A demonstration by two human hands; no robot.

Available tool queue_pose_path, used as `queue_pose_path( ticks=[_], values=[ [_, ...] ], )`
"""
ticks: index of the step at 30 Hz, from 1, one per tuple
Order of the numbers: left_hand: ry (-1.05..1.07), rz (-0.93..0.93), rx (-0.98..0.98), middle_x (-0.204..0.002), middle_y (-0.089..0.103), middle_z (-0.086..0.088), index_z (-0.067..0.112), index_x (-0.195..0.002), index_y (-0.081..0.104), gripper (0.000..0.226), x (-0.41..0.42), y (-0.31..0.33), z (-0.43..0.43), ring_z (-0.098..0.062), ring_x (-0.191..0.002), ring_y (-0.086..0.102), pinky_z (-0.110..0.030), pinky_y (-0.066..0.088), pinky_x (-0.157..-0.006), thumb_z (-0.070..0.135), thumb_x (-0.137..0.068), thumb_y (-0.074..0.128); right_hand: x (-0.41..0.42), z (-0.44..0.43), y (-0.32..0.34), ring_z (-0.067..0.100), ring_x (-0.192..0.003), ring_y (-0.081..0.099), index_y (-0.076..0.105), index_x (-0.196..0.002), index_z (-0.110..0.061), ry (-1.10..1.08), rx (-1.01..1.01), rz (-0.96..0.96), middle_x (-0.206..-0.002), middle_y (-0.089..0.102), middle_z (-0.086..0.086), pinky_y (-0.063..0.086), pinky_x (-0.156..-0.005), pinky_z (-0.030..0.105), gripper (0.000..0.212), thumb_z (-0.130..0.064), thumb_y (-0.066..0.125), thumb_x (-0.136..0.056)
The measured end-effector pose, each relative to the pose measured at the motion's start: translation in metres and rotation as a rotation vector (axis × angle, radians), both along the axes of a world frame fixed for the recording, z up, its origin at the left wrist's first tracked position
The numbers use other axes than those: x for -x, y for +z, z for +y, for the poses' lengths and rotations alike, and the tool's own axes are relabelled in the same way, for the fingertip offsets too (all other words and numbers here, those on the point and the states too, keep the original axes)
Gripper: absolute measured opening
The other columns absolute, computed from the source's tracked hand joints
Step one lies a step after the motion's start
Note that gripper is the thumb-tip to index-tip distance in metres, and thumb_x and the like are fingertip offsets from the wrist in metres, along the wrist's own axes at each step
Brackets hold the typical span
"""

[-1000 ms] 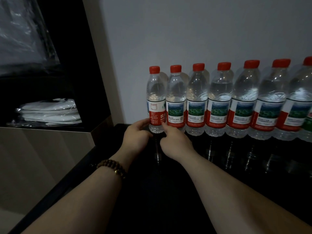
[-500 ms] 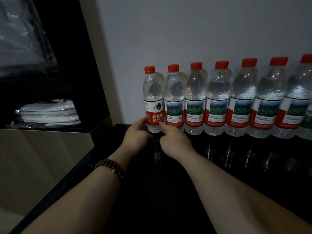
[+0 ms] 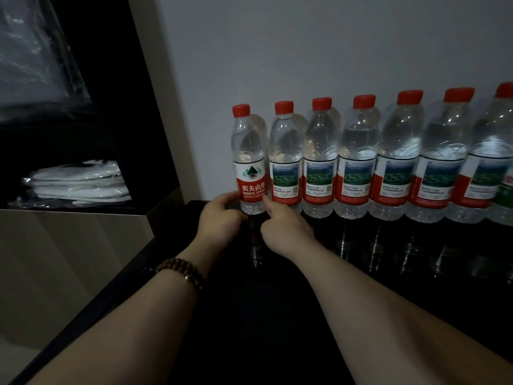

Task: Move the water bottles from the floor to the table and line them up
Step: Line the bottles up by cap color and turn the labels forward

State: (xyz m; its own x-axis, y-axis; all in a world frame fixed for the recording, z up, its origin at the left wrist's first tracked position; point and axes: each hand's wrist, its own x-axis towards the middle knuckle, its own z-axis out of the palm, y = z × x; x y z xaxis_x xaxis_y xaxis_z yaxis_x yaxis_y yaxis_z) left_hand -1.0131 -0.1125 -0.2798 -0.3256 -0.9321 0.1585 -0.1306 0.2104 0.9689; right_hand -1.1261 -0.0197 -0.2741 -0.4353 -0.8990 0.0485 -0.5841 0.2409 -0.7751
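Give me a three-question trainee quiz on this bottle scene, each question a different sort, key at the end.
1. True or false: the left hand and the right hand both touch the leftmost bottle near its base.
2. The bottle caps are: A blue, B red, C white.
3. Fill in: the bead bracelet sits on the ___ wrist.
Key: 1 true; 2 B; 3 left.

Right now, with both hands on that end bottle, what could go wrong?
The end bottle is held only low down by the left hand and right hand; a push could tip it into the next bottle and topple the row. It stands nearest the table's left edge and might slide off.
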Motion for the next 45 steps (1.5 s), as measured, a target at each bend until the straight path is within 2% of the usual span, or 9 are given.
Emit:
queue_pose_path(
  ticks=[5,13,20,23,26,30,37,41,45],
  values=[
    [-0.095,-0.016,-0.023,-0.111,0.068,0.014,0.015,-0.142,0.056,0.074,-0.001,0.003,-0.001,-0.002,-0.081,0.071,-0.013,0.053,-0.06,-0.019,-0.077,0.058,0.001,0.0,-0.002,0.027,-0.14,0.045,0.028,-0.153,-0.051,-0.002,0.02,0.002,-0.159,0.041,-0.009,0.046,-0.107,0.041,0.082,-0.015,0.048,-0.082],
    [-0.199,-0.023,-0.05,-0.123,0.065,0.013,0.015,-0.145,0.051,0.078,0.0,0.002,-0.007,-0.003,-0.1,0.065,-0.018,0.054,-0.07,-0.025,-0.079,0.052,0.001,-0.003,-0.004,0.032,-0.14,0.043,0.022,-0.156,-0.047,-0.012,0.013,0.042,-0.161,0.037,-0.001,0.045,-0.107,0.043,0.082,-0.018,0.048,-0.083],
    [-0.211,-0.033,-0.009,-0.125,0.061,0.01,0.012,-0.148,0.048,0.081,0.001,-0.003,-0.012,0.015,-0.089,0.065,-0.006,0.05,-0.068,-0.026,-0.077,0.054,0.002,-0.006,-0.008,0.029,-0.137,0.048,0.029,-0.154,-0.047,-0.045,0.047,0.047,-0.157,0.044,-0.006,0.046,-0.106,0.041,0.078,-0.019,0.047,-0.083],
    [-0.072,-0.056,0.008,-0.12,0.064,0.007,0.014,-0.141,0.056,0.071,0.001,-0.005,-0.01,0.005,-0.091,0.062,-0.007,0.05,-0.06,-0.017,-0.077,0.062,0.003,-0.008,-0.009,0.027,-0.118,0.062,0.049,-0.144,-0.041,-0.102,0.191,-0.085,-0.141,0.06,-0.009,0.057,-0.093,0.046,0.07,-0.013,0.047,-0.08],
    [0.152,-0.037,0.012,-0.103,0.07,0.005,0.018,-0.11,0.066,0.038,0.003,-0.004,-0.002,-0.004,-0.083,0.064,-0.013,0.048,-0.057,-0.008,-0.081,0.06,0.009,-0.007,-0.008,0.019,-0.096,0.069,0.076,-0.111,-0.022,-0.295,0.44,-0.189,-0.102,0.076,-0.004,0.059,-0.082,0.04,0.039,-0.006,0.051,-0.084],
    [0.18,-0.013,0.037,-0.095,0.073,-0.001,0.02,-0.09,0.068,0.023,0.013,0.007,0.015,-0.016,-0.084,0.069,-0.029,0.057,-0.069,0.0,-0.085,0.058,0.016,0.001,-0.005,0.007,-0.08,0.064,0.071,-0.087,-0.028,-0.525,0.574,-0.315,-0.083,0.072,-0.012,0.051,-0.067,0.022,0.035,0.0,0.05,-0.085],
    [0.012,-0.007,-0.039,-0.101,0.067,0.005,0.03,-0.094,0.066,0.034,0.035,0.007,0.047,-0.021,-0.092,0.068,-0.035,0.058,-0.077,-0.002,-0.084,0.059,0.033,0.02,-0.004,0.016,-0.098,0.067,0.076,-0.11,-0.026,-0.582,0.455,-0.226,-0.105,0.075,-0.009,0.05,-0.077,0.028,0.034,-0.007,0.057,-0.089],
    [-0.023,-0.099,0.062,-0.106,0.06,0.018,0.027,-0.132,0.062,0.058,0.034,-0.006,0.05,-0.009,-0.102,0.063,-0.025,0.055,-0.082,-0.003,-0.082,0.063,0.033,0.021,-0.009,0.02,-0.111,0.067,0.073,-0.123,-0.024,-0.48,0.393,-0.208,-0.121,0.073,-0.003,0.055,-0.092,0.034,0.042,-0.007,0.055,-0.09],
    [-0.128,-0.091,0.067,-0.124,0.065,0.012,0.029,-0.138,0.06,0.071,0.036,-0.009,0.046,-0.002,-0.105,0.062,-0.016,0.052,-0.08,-0.007,-0.077,0.065,0.028,0.014,-0.011,0.023,-0.116,0.066,0.07,-0.128,-0.021,-0.404,0.4,-0.23,-0.123,0.072,0.001,0.049,-0.092,0.029,0.049,-0.003,0.055,-0.084]
  ],
)
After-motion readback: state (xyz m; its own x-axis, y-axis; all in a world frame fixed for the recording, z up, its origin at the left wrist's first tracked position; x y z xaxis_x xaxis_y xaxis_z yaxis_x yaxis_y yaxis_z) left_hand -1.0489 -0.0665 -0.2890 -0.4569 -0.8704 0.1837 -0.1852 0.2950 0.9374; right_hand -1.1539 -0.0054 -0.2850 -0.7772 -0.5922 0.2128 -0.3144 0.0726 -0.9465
